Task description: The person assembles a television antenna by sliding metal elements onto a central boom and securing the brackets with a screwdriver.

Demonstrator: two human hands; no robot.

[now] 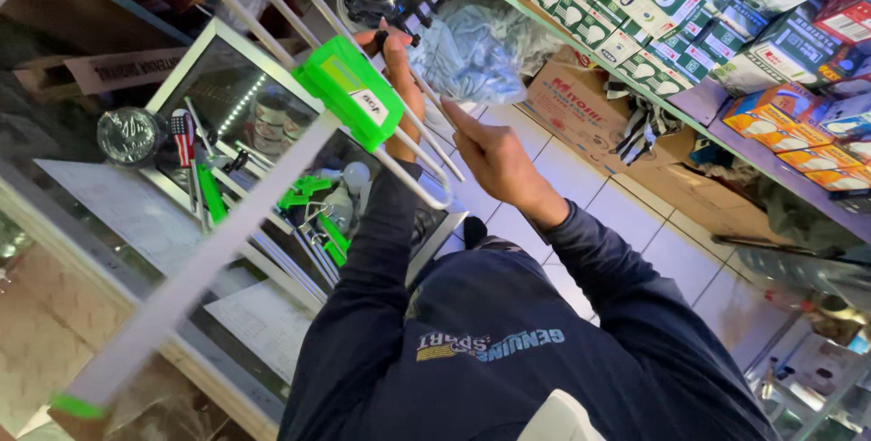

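**Gripping a white bent-tube rack above a glass counter**

Holding the rack (272, 24) up, the left hand (399, 78) has its fingers closed round one of the white tubes, just beside the rack's green plastic block (349, 92). The right hand (494, 155) is free, index finger stretched toward the tubes, not touching them. Below lies the glass display case (213, 51) with green-handled tools (308, 196) inside. Shelves of green-and-white boxes (635, 14) run along the right, above a cardboard box (572, 110) on the tiled floor.

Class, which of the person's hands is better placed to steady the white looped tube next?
Probably the right hand: it is free, beside the white looped tube; the left hand already holds it.
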